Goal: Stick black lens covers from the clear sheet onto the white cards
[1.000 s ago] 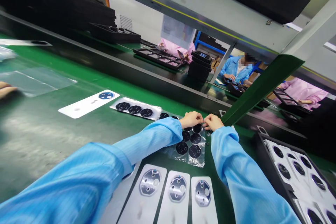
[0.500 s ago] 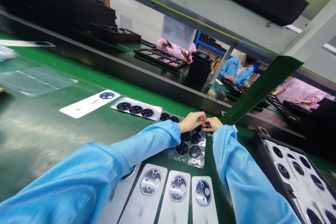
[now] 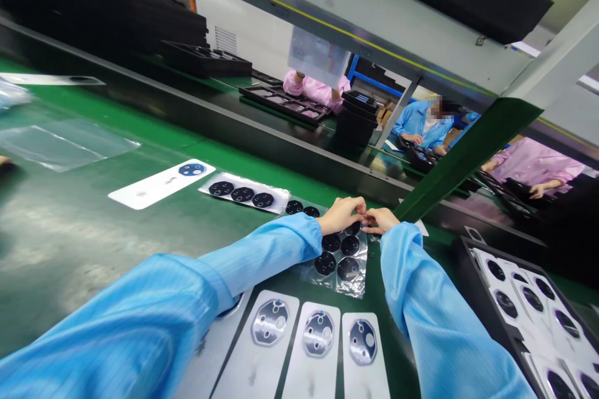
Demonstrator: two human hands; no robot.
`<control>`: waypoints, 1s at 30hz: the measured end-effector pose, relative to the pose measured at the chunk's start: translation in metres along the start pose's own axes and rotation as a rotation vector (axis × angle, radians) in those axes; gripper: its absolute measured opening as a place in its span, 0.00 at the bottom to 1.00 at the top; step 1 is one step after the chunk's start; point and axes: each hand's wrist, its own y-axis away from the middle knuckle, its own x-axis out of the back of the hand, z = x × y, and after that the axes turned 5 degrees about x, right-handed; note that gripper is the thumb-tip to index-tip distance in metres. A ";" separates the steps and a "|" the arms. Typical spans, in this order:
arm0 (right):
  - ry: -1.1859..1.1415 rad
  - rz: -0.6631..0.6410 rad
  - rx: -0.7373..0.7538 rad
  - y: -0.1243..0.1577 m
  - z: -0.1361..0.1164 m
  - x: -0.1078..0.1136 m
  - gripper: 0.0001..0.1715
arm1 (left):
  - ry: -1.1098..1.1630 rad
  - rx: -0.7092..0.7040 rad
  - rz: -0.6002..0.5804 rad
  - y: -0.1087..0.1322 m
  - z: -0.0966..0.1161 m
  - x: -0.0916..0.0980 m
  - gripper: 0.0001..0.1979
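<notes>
Still, left hand (image 3: 344, 215), right hand (image 3: 382, 220) pinch film sheet (image 3: 341, 262) far edge; unmoved.

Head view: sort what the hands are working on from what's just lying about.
In hand: left hand and right hand, meeting at the far edge of the plastic sheet of black discs.
Lying about: strip of three discs, white panel with blue ring, clear film, three white panels, black tray.

The left hand (image 3: 341, 213) and right hand (image 3: 382, 219) meet fingertip to fingertip over the far end of a clear sheet of black discs (image 3: 344, 257) on the green belt (image 3: 93, 243). Three white panels (image 3: 318, 349) lie nearer, with a black tray (image 3: 472, 274) to the right.
</notes>
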 end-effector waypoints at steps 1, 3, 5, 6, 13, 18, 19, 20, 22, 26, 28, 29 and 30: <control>0.003 -0.001 0.004 0.000 0.000 0.000 0.16 | 0.021 0.015 0.006 0.000 0.001 0.000 0.15; 0.012 0.002 0.017 0.000 0.001 0.001 0.16 | 0.064 0.052 0.023 0.001 0.001 0.001 0.15; 0.026 0.009 0.037 0.000 0.001 0.001 0.17 | 0.103 0.102 0.040 0.002 0.002 0.001 0.15; 0.035 0.013 0.049 0.001 0.001 0.002 0.17 | 0.122 0.133 0.044 0.003 0.002 0.002 0.15; 0.128 -0.005 0.160 0.005 0.007 0.001 0.15 | 0.335 0.416 -0.103 0.008 0.005 0.004 0.15; 0.252 -0.011 0.288 0.006 0.018 -0.001 0.14 | 0.515 0.563 -0.213 0.008 0.010 0.008 0.15; 0.283 -0.009 0.312 0.006 0.019 -0.001 0.13 | 0.541 0.583 -0.224 0.008 0.011 0.009 0.15; 0.316 -0.005 0.333 0.007 0.020 -0.001 0.13 | 0.563 0.599 -0.231 0.008 0.011 0.010 0.15; 0.382 0.005 0.364 0.009 0.022 0.000 0.12 | 0.598 0.623 -0.238 0.009 0.012 0.010 0.15; 0.484 0.017 0.409 0.012 0.020 0.001 0.11 | 0.634 0.646 -0.233 0.010 0.013 0.011 0.15; 0.516 0.018 0.425 0.012 0.020 0.001 0.11 | 0.641 0.648 -0.228 0.011 0.013 0.011 0.15; 0.528 0.018 0.431 0.013 0.020 0.001 0.11 | 0.643 0.648 -0.226 0.012 0.013 0.011 0.15; 0.539 0.018 0.436 0.013 0.019 0.001 0.11 | 0.643 0.646 -0.224 0.012 0.012 0.012 0.15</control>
